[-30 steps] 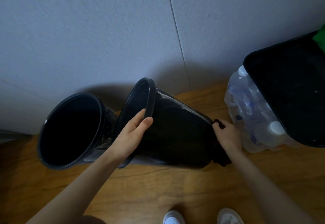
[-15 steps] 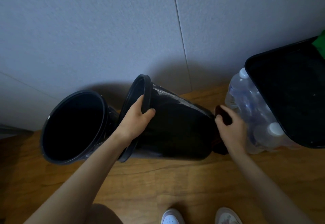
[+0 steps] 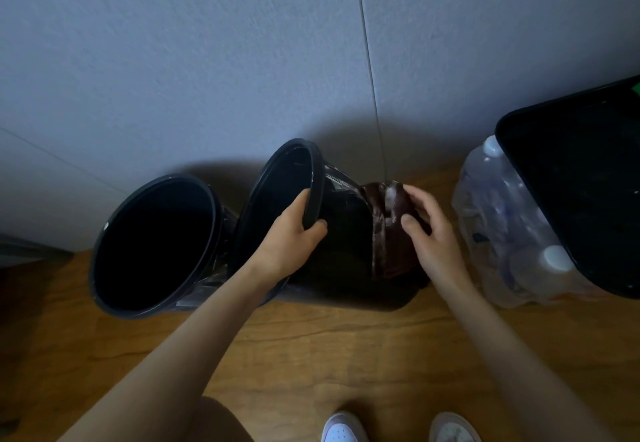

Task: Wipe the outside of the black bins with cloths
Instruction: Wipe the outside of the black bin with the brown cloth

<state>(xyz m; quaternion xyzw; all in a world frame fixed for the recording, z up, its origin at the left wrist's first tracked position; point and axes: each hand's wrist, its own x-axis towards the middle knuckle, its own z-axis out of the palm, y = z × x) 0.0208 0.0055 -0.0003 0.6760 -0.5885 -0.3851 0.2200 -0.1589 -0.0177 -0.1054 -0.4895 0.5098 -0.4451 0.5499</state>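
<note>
Wooden floor [image 3: 311, 355]; tilted bin [image 3: 341, 233], base behind cloth [image 3: 388, 230], right hand [image 3: 431, 237]

Left bin [image 3: 156, 244] tilted; right bin [image 3: 346, 254] tipped, brown cloth [image 3: 388, 230] across it.

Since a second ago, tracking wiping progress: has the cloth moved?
Yes. The cloth has come up the bin's side and leftwards, away from the bottles, in the right hand.

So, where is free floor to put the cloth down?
Bare wooden floor lies between the tipped bin and the shoes, and also left of the left bin. Along the wall it is crowded: both bins, right hand with cloth, bottle pack, black tub.
</note>
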